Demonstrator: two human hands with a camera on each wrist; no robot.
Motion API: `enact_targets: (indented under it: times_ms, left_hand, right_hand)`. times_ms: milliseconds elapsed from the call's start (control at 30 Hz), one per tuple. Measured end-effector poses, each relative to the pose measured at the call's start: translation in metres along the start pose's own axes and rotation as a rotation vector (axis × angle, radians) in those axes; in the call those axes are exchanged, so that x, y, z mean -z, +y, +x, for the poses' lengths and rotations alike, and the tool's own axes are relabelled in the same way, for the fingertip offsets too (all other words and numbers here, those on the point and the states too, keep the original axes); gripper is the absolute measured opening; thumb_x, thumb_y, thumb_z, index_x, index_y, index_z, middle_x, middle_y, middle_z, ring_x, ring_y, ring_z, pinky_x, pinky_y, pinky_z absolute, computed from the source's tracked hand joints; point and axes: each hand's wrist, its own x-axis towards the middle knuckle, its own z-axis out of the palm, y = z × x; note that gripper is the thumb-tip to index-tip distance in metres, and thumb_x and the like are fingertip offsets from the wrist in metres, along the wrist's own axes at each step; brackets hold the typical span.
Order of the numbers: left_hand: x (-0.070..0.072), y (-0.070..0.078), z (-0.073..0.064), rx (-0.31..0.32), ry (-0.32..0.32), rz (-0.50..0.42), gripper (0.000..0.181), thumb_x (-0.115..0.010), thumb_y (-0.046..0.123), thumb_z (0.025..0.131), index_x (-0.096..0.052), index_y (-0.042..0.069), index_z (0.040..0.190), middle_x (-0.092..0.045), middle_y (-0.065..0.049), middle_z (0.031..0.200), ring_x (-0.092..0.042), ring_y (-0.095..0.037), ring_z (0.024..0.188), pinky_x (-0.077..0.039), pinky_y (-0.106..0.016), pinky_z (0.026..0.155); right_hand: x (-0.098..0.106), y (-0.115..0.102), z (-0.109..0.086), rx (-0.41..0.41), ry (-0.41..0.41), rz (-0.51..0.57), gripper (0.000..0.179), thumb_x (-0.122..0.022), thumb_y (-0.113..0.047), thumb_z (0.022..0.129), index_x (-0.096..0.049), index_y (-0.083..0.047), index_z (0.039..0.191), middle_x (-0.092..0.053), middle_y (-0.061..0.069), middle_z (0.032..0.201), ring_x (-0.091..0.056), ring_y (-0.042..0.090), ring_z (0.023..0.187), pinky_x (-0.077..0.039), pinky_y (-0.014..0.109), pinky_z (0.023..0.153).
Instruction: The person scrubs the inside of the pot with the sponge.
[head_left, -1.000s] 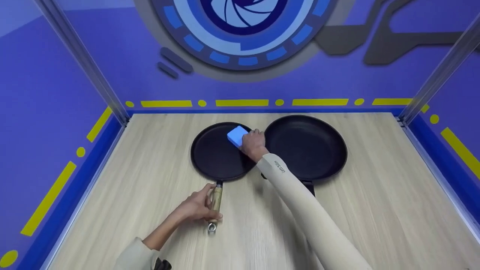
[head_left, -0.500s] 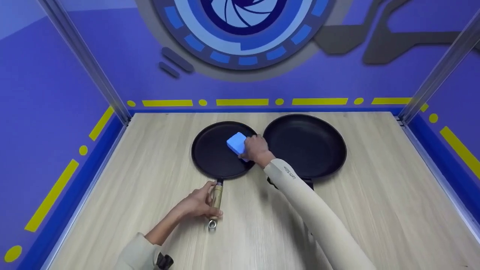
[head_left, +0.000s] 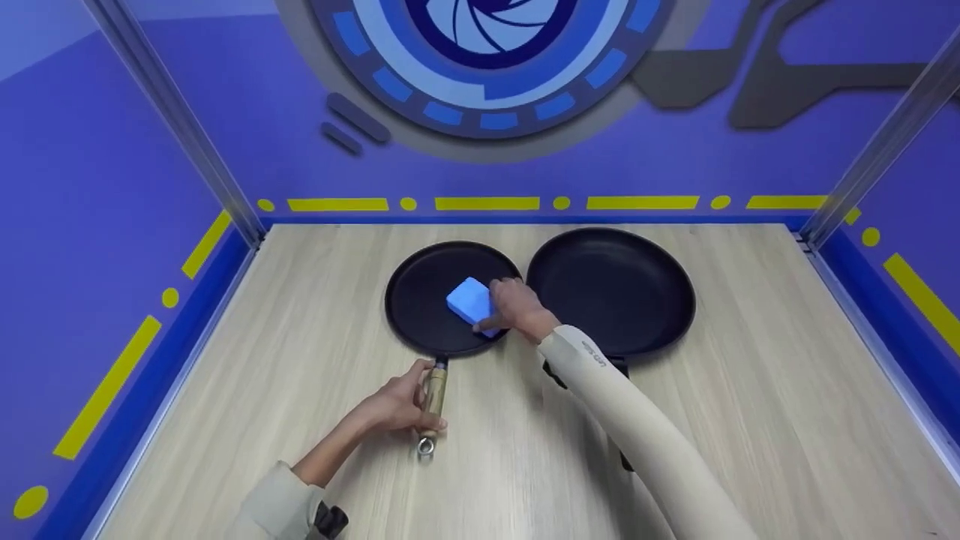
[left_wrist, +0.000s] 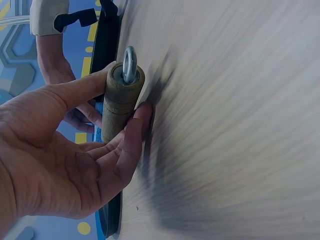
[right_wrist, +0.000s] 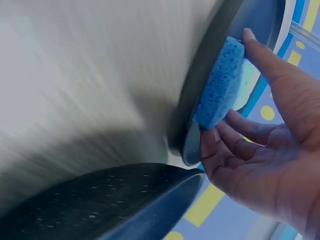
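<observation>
A flat black pan [head_left: 424, 304] with a low rim lies on the table. Its wooden handle [head_left: 435, 394], tipped with a metal ring [left_wrist: 130, 65], points toward me. My left hand [head_left: 394, 405] grips that handle between thumb and fingers; in the left wrist view the fingertips curl under the wood. On the right part of the pan's surface, my right hand [head_left: 517, 304] holds a blue sponge [head_left: 471, 300]. The right wrist view shows the thumb [right_wrist: 265, 57] on one edge of the sponge [right_wrist: 222, 82] and fingers on the other.
A larger, deeper black frying pan [head_left: 611, 292] stands close on the right, its dark handle [head_left: 627, 459] mostly hidden under my right sleeve [head_left: 637, 420]. The pale wood table [head_left: 765, 390] is bordered by blue walls [head_left: 750, 157] at the back and sides.
My right hand has drawn the sponge toward me across the flat pan, from near its far right edge to its lower right. My left hand keeps its grip on the handle.
</observation>
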Motion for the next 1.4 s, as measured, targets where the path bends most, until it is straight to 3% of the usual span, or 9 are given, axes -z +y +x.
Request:
enact_targets:
  times_ms: [133,300,600,900,1200,1400]
  left_hand:
    - [0.0,-0.001,0.0,-0.001,-0.002,-0.019,0.092,-0.09,0.012,0.076,-0.036,0.007,0.15,-0.056,-0.006,0.086,-0.05,-0.017,0.074,-0.04,-0.027,0.065]
    - [-0.001,-0.001,-0.001,-0.007,0.001,-0.037,0.092,-0.089,0.012,0.077,-0.035,0.007,0.152,-0.058,-0.008,0.086,-0.052,-0.017,0.072,-0.041,-0.026,0.063]
    - [-0.003,-0.001,0.0,-0.051,-0.054,-0.051,0.092,-0.084,0.012,0.083,-0.029,0.005,0.156,-0.059,-0.009,0.089,-0.054,-0.017,0.074,-0.042,-0.026,0.063]
    - [-0.001,-0.003,0.0,-0.061,-0.058,-0.088,0.091,-0.084,0.009,0.082,-0.029,0.006,0.155,-0.058,-0.009,0.087,-0.056,-0.016,0.068,-0.043,-0.026,0.057]
    - [0.0,-0.004,-0.003,-0.061,-0.039,-0.051,0.093,-0.086,0.011,0.08,-0.03,0.006,0.154,-0.06,-0.011,0.09,-0.055,-0.018,0.079,-0.043,-0.028,0.069]
    - [-0.001,-0.004,-0.004,-0.075,-0.05,-0.078,0.093,-0.085,0.01,0.082,-0.028,0.005,0.156,-0.06,-0.012,0.091,-0.056,-0.017,0.076,-0.044,-0.028,0.068]
  right_hand:
    - [-0.002,0.005,-0.001,0.033,0.001,0.096,0.077,-0.089,-0.043,0.078,-0.059,-0.001,0.134,-0.062,0.021,0.134,-0.056,0.038,0.128,-0.048,0.046,0.11]
    - [-0.006,0.009,-0.002,0.161,0.013,0.19,0.074,-0.091,-0.039,0.077,-0.063,-0.004,0.136,-0.061,0.019,0.138,-0.052,0.038,0.133,-0.044,0.045,0.114]
    - [-0.015,-0.005,0.002,0.4,0.012,0.168,0.068,-0.091,-0.037,0.077,-0.067,-0.003,0.13,-0.069,0.015,0.125,-0.062,0.033,0.118,-0.046,0.045,0.109]
    - [-0.012,-0.014,0.006,0.395,-0.033,0.178,0.067,-0.091,-0.033,0.077,-0.067,-0.005,0.132,-0.068,0.015,0.127,-0.06,0.033,0.12,-0.047,0.044,0.108]
    - [-0.018,-0.017,0.008,0.342,-0.012,0.227,0.068,-0.092,-0.036,0.076,-0.067,-0.008,0.133,-0.067,0.014,0.129,-0.058,0.034,0.124,-0.049,0.045,0.106]
    - [-0.023,-0.023,0.012,0.3,0.026,0.223,0.07,-0.091,-0.039,0.076,-0.066,-0.009,0.134,-0.065,0.014,0.134,-0.056,0.036,0.127,-0.05,0.045,0.107]
